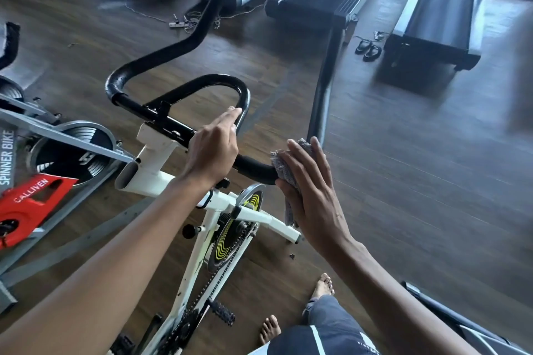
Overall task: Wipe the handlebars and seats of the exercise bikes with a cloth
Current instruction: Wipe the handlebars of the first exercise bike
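Fingers (317,158) straight, right hand (311,190) is pressing grey woven cloth (284,167) on black tubular handlebar (253,168); left hand (213,150), laid flat, is bracing; cloth should be wrapping the bar

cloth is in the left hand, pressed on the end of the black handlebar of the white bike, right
Not quite. The head view shows the grey cloth under the right hand, not the left. It is pressed on the end of the black handlebar of the white bike. The left hand rests on the middle of the bar without a cloth.
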Motion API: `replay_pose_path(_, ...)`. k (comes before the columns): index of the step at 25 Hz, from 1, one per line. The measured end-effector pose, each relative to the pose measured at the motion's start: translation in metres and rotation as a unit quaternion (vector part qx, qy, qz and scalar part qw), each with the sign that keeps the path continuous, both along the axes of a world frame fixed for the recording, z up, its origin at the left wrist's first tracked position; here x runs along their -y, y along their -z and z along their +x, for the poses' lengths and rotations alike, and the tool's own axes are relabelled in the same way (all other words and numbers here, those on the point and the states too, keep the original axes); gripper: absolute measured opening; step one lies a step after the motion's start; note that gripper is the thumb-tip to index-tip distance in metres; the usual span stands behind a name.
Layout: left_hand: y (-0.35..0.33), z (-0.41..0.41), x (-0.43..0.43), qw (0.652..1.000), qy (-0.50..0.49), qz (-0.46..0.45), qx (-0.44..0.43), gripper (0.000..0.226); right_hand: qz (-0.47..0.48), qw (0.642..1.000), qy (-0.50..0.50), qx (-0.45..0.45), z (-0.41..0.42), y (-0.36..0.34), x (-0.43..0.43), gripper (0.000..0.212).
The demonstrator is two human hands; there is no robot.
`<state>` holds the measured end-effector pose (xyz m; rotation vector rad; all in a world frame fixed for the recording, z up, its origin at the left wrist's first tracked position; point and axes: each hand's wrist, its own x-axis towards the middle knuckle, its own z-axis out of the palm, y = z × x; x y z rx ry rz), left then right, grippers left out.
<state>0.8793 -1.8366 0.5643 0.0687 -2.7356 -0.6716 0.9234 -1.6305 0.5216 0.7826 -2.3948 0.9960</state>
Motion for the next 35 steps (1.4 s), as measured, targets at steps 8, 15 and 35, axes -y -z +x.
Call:
replay_pose_path(8,-0.033,-0.011,-0.082,0.992,0.116,0.025,-0.034,0.036,-0.269,0.938,0.068,0.21,-0.018,-0.022,-0.054,0.032)
replay_pose_path(15,-0.018,-0.062,-0.223,0.97,0.236,0.057,0.015,0.036,-0.322,0.892,0.211,0.236,-0.062,-0.01,-0.179,0.033)
replay_pose_path(35,0.047,-0.339,-0.457,0.938,0.288,0.126,0.146,0.025,-0.309,0.847,0.31,0.302,-0.297,0.014,-0.431,0.021)
